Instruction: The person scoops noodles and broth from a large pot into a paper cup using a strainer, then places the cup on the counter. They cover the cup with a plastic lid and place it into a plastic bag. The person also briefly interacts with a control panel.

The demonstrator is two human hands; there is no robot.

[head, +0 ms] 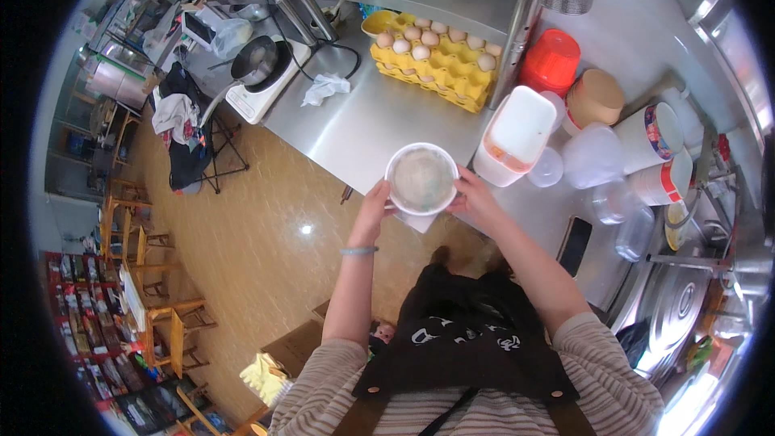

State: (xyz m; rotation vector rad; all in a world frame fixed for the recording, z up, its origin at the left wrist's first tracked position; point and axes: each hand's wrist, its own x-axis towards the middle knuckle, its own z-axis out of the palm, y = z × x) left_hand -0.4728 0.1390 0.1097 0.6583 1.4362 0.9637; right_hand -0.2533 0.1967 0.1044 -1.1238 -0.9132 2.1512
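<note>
Both hands hold a round white takeaway bowl (422,180) in front of me, at the near edge of the steel counter (363,133). Its top looks covered by a cloudy, translucent lid, and the contents are blurred. My left hand (376,209) grips the bowl's left side, thumb near the rim. On the opposite side my right hand (475,197) does the same. A white napkin or paper corner (418,221) shows below the bowl. Right of the bowl stands a white plastic container (514,133) with an orange band inside.
Yellow egg trays (445,66) with several eggs sit at the back. An induction cooker (269,82) bears a small pan (254,60); crumpled tissue (326,89) lies beside it. Rightward are a red tub (551,57), clear plastic containers (593,154) and a phone (575,246).
</note>
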